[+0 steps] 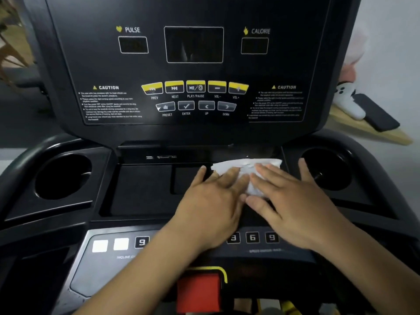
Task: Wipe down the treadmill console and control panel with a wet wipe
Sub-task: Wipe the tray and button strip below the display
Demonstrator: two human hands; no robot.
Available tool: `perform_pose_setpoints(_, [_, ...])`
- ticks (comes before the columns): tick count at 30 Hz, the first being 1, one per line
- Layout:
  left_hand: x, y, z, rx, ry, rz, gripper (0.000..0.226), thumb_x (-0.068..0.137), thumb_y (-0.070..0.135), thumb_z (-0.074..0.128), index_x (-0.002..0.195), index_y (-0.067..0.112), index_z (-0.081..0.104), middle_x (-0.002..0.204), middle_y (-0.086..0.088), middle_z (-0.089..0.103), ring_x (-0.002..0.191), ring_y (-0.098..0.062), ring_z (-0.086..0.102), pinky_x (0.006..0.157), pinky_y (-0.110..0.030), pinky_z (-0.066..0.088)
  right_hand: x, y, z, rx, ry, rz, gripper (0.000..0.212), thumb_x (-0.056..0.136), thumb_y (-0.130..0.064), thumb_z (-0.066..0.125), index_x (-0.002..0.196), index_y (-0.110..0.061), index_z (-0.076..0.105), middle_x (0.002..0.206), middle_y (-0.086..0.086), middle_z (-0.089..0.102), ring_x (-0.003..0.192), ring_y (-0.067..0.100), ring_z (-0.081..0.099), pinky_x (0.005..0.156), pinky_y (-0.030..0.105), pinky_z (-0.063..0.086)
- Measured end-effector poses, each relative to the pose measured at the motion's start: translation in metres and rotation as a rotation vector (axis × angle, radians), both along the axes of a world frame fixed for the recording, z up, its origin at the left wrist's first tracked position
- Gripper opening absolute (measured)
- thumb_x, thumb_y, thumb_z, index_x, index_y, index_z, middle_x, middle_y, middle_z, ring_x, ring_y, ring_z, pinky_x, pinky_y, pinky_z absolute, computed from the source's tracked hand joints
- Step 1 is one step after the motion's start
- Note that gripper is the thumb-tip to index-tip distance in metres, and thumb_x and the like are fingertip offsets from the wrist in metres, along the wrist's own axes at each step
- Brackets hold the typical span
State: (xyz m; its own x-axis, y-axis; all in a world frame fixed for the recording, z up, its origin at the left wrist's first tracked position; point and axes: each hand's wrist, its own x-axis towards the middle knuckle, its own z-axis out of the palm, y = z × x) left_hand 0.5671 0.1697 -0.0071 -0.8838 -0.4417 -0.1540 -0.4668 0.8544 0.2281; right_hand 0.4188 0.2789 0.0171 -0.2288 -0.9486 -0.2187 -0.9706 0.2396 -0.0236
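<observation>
A black treadmill console (195,71) fills the view, with dark displays above and yellow and grey buttons at its middle. Below it lies a shallow black tray (141,189), and nearer me a control panel (118,248) with number keys. A white wet wipe (245,169) lies flat on the right part of the tray. My left hand (211,205) and my right hand (293,201) both press down on the wipe with fingers spread flat, side by side. The hands cover most of the wipe's near half.
Round cup holders sit at the left (63,176) and right (327,169) of the tray. A red safety key block (200,292) is at the bottom centre. Beyond the console's right side, a wooden shelf (372,130) holds a soft toy and a dark object.
</observation>
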Motion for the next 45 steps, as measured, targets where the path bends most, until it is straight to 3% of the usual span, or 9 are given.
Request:
perform_pose_setpoints(6, [0.009,0.017,0.019,0.011,-0.058,-0.052,0.076,0.089,0.054,-0.004,0.15,0.03,0.035,0.16,0.0,0.033,0.14,-0.023,0.04,0.122,-0.047,0.005,0.017,0.026,0.0,-0.013,0.093,0.063,0.086,0.097,-0.069,0.01,0.126,-0.009,0.065,0.134,0.009,0.061,0.127,0.02,0.056,0.114,0.054,0.011])
perform_pose_setpoints(11, [-0.02,0.004,0.013,-0.133,-0.161,-0.056,0.065,0.098,0.045,0.004,0.158,0.022,0.011,0.165,-0.003,0.019,0.144,-0.032,0.032,0.123,-0.051,0.001,0.006,-0.004,0.005,0.027,0.076,0.018,0.113,0.078,-0.072,-0.028,0.15,-0.012,0.034,0.159,0.009,0.029,0.147,0.018,0.026,0.118,0.06,-0.005])
perform_pose_setpoints(16, [0.014,0.032,0.005,-0.099,0.006,-0.091,0.062,0.098,0.047,0.021,0.136,0.017,0.06,0.135,-0.004,0.063,0.121,-0.028,0.06,0.114,-0.055,0.03,0.032,0.035,-0.002,0.03,0.127,0.031,0.086,0.097,-0.068,0.012,0.12,-0.006,0.068,0.126,0.017,0.065,0.118,0.028,0.063,0.106,0.064,0.02])
perform_pose_setpoints(21, [-0.028,0.013,0.003,-0.013,-0.072,-0.093,0.08,0.085,0.05,-0.007,0.159,0.019,0.002,0.167,0.0,0.006,0.153,-0.016,0.001,0.123,-0.05,-0.006,0.003,-0.002,0.01,0.104,0.112,-0.026,0.108,0.074,-0.07,-0.029,0.154,-0.016,0.019,0.163,0.001,0.016,0.15,0.01,0.008,0.117,0.061,-0.007])
perform_pose_setpoints(24, [-0.015,0.023,0.008,-0.078,-0.108,-0.16,0.086,0.08,0.05,-0.01,0.159,0.019,0.006,0.166,-0.002,0.011,0.153,-0.021,0.008,0.122,-0.052,-0.004,0.017,0.005,0.019,0.143,0.094,-0.022,0.116,0.068,-0.07,-0.037,0.153,-0.02,0.024,0.162,-0.002,0.024,0.149,0.009,0.013,0.117,0.06,-0.01])
perform_pose_setpoints(27, [-0.001,0.032,0.013,-0.069,-0.102,-0.195,0.07,0.096,0.051,0.013,0.158,0.018,0.013,0.164,-0.001,0.021,0.15,-0.021,0.021,0.122,-0.051,-0.006,0.036,0.028,0.025,0.204,0.091,-0.026,0.126,0.057,-0.071,-0.045,0.153,-0.023,0.021,0.159,-0.007,0.027,0.148,0.008,0.016,0.115,0.059,-0.016])
perform_pose_setpoints(32, [-0.039,0.015,0.01,0.051,-0.096,-0.191,0.071,0.1,0.044,0.023,0.158,0.013,-0.002,0.167,-0.001,0.002,0.153,-0.016,-0.002,0.121,-0.052,-0.012,0.015,0.006,0.011,0.154,0.231,-0.163,0.119,0.066,-0.064,-0.044,0.152,-0.024,0.028,0.159,-0.012,0.027,0.148,0.018,0.008,0.114,0.064,-0.007])
perform_pose_setpoints(37, [-0.017,0.026,0.012,-0.009,-0.067,-0.255,0.068,0.1,0.044,0.024,0.158,0.012,0.009,0.165,-0.003,0.016,0.152,-0.019,0.012,0.12,-0.054,-0.012,0.033,0.021,0.013,0.174,0.185,-0.151,0.123,0.06,-0.067,-0.046,0.155,-0.024,0.021,0.162,-0.01,0.02,0.15,0.011,-0.001,0.117,0.058,-0.01])
perform_pose_setpoints(45, [-0.019,0.012,0.01,-0.014,-0.071,-0.227,0.077,0.097,0.057,0.024,0.158,0.017,0.001,0.167,-0.004,0.007,0.153,-0.025,0.003,0.121,-0.054,-0.009,0.025,0.012,-0.001,0.078,0.066,-0.224,0.122,0.061,-0.076,-0.036,0.156,-0.016,0.01,0.165,-0.001,0.006,0.15,0.013,-0.01,0.119,0.053,-0.008])
